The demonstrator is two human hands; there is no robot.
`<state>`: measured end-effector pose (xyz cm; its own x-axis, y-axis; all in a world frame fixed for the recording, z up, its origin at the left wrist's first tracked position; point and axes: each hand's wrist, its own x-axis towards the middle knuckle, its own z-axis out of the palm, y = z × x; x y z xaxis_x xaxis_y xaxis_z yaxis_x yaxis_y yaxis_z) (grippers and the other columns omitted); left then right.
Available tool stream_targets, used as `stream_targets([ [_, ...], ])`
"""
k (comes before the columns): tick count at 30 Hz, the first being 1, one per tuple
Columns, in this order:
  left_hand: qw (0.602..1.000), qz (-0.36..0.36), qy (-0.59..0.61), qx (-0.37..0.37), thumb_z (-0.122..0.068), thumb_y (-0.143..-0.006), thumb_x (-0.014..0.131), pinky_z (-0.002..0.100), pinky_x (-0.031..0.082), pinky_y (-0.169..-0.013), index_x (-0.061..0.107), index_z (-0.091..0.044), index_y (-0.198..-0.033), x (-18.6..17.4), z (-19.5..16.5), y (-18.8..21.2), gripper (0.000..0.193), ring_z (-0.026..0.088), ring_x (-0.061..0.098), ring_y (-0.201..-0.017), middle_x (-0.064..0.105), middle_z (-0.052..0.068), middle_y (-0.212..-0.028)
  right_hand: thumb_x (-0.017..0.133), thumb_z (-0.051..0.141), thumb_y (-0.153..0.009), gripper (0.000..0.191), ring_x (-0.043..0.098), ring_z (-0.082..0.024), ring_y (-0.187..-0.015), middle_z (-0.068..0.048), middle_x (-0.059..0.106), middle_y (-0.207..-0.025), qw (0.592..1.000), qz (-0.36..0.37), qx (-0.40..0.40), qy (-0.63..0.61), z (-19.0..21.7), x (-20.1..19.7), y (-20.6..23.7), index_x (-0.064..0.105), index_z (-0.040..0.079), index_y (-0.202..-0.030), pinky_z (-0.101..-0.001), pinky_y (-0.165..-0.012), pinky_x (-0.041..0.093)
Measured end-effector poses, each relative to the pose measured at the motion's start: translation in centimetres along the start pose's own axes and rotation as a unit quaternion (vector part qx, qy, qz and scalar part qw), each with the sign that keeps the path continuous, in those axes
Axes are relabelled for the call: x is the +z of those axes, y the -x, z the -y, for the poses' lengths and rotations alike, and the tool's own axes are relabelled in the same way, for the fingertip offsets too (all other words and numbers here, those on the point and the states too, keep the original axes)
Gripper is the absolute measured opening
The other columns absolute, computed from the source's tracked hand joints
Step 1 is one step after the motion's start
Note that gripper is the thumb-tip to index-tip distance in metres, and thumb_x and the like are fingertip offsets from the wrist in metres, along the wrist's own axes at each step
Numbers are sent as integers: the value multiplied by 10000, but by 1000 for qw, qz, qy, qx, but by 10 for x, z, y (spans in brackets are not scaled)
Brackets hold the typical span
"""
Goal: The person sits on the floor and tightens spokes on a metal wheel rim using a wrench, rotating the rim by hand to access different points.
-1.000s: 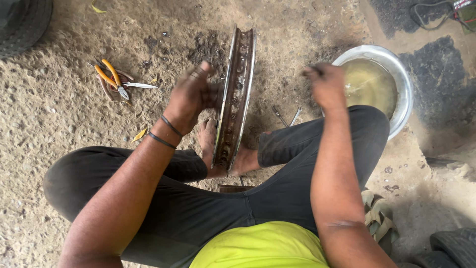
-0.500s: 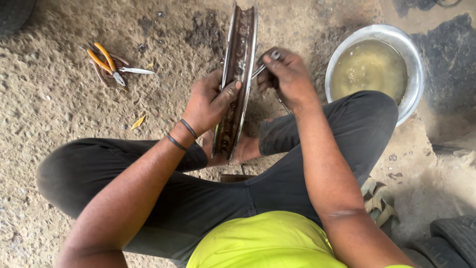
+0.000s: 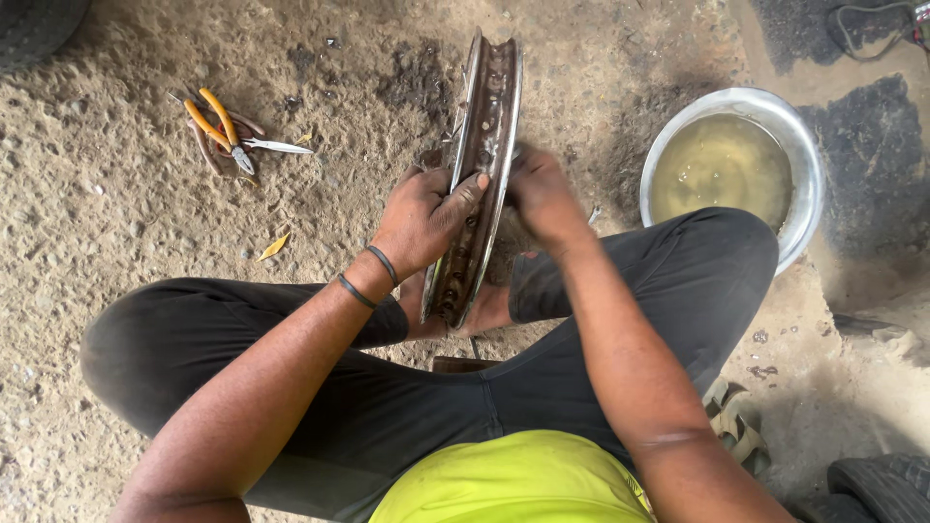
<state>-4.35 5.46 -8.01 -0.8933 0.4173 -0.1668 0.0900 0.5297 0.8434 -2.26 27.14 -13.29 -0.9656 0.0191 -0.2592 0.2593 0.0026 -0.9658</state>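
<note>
Dirt floor (image 3: pixel 107 223) takes up most of the view, rough and sandy w/ darker stained patches. The person sits low on it, knees spread, black trousers (image 3: pixel 387 416) and a yellow-green top (image 3: pixel 513 484).

Biggest thing in hand: a rusty metal wheel rim (image 3: pixel 481 126), standing upright on edge btwn the legs, running away from the person, its inner channel w/ spoke holes facing up. Bottom of it sits by a bare foot (image 3: pixel 489 308).

To the right, a round metal basin (image 3: pixel 806 184) w/ murky yellowish water, just beside the right knee, apart from the rim. Bottom right corner: edge of a black tyre (image 3: pixel 886 489), and a sandal (image 3: pixel 733 426) near it. Another dark tyre (image 3: pixel 34 27) at top left corner.

Left hand (image 3: pixel 421 218) is wrapped around the rim's left edge, fingers closed over it, thumb lying across the channel; two dark bands on that wrist. Right hand (image 3: pixel 542 194) is curled tight against the rim's right edge, touching it — can't tell if it has a small tool or part pinched in it, fingers hide that.

Upper left on the floor, well apart from the hands: yellow-handled pliers (image 3: pixel 218 121) lying w/ another small metal tool (image 3: pixel 276 146). Smallest: a yellow scrap (image 3: pixel 274 246) near the left forearm.
</note>
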Motion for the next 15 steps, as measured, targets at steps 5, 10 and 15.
stream_targets([
  [5, 995, 17, 69, -69, -556, -971, 575, 367, 563, -513, 708, -41, -826, -9, -1, 0, 551, 198, 706, -541, 678, 67, -600, 650, 237, -1048, 223, 666, -193, -631, -113, 675, -785, 987, 33, 26, -155, 20, 5, 0, 654, 21, -1103, -325, -563, 583],
  [10, 996, 19, 38, -84, -532, -1005, 581, 359, 544, -539, 720, -25, -846, -9, -1, 2, 549, 194, 682, -552, 663, 89, -606, 649, 164, -1030, 155, 683, -140, -779, -48, 706, -901, 985, 14, -14, -173, 17, 18, -5, 671, 30, -1107, -289, -728, 605],
  [15, 973, 34, 221, -64, -411, -1003, 595, 299, 555, -519, 704, -30, -991, -9, 9, 0, 397, 121, 668, -600, 692, 29, -709, 726, 124, -1051, 133, 684, -170, -804, -67, 696, -921, 955, 108, 5, -278, 21, 14, 2, 646, 22, -1079, -331, -716, 590],
])
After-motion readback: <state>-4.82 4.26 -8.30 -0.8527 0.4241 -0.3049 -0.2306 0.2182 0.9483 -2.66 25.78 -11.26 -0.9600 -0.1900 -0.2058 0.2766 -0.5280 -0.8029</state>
